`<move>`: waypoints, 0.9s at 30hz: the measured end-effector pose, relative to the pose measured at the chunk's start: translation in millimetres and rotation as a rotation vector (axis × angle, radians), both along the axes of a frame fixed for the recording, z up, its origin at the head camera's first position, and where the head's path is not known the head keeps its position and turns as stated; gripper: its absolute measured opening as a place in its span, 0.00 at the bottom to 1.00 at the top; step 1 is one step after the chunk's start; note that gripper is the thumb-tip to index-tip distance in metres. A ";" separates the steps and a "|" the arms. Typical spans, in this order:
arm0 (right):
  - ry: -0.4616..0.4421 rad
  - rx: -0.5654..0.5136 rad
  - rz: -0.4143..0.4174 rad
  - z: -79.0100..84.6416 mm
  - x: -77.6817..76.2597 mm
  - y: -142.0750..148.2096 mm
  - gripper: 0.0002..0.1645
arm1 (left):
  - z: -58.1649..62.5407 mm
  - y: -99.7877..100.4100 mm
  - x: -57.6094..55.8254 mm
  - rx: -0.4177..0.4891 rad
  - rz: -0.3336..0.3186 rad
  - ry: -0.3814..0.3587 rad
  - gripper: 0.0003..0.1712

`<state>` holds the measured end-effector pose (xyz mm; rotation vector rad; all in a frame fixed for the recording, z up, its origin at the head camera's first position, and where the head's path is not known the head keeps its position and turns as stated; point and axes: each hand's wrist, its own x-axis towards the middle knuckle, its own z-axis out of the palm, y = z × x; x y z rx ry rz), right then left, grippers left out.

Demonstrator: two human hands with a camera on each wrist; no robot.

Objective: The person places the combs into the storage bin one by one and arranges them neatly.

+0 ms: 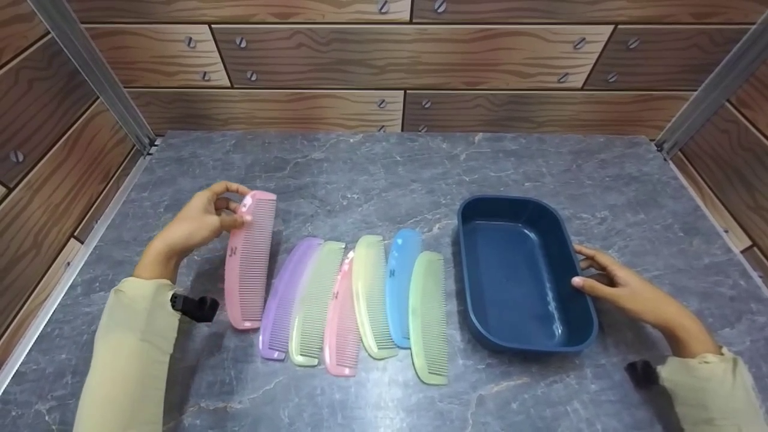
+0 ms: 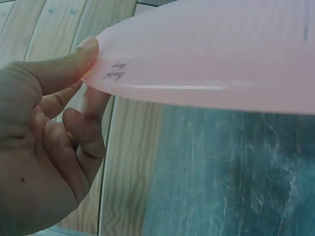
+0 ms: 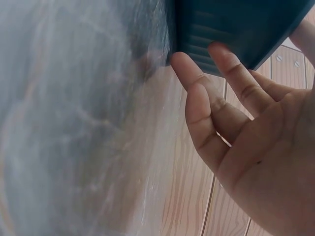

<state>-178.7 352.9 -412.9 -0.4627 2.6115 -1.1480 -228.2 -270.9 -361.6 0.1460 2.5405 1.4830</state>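
My left hand [image 1: 201,219] pinches a pink comb [image 1: 247,270] near its upper end, between thumb and fingers. In the left wrist view the thumb lies on one face of the comb [image 2: 197,73], beside the dark print, with fingers behind it. The comb stands nearly upright in the head view, teeth to the right. At the right, my right hand [image 1: 630,294] holds the side of a deep blue plastic tub [image 1: 528,348], thumb over the rim and fingers against the outer wall. In the right wrist view fingertips touch the ribbed wall of the tub [image 3: 236,24].
Between the hands lies a row of combs: purple [image 1: 288,300], light green [image 1: 318,306], pink [image 1: 343,324], yellow [image 1: 369,288], blue [image 1: 402,282] and green [image 1: 425,318]. Neighbours sit close or overlap. Wood-patterned panels [image 1: 414,57] and metal posts [image 1: 96,78] bound the grey marbled table [image 1: 360,180].
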 end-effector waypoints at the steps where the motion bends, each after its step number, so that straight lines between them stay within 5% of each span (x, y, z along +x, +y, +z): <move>1: 0.003 0.002 -0.001 0.0 -0.2 0.1 0.35 | 1.2 0.0 0.3 0.011 0.010 0.004 0.25; 11: -0.030 0.007 0.005 -0.3 -0.1 0.8 0.36 | 11.4 7.2 1.4 0.153 0.065 0.061 0.21; 27: 0.001 0.007 -0.004 1.3 -0.2 0.6 0.35 | 30.1 46.0 0.4 0.414 0.133 0.106 0.21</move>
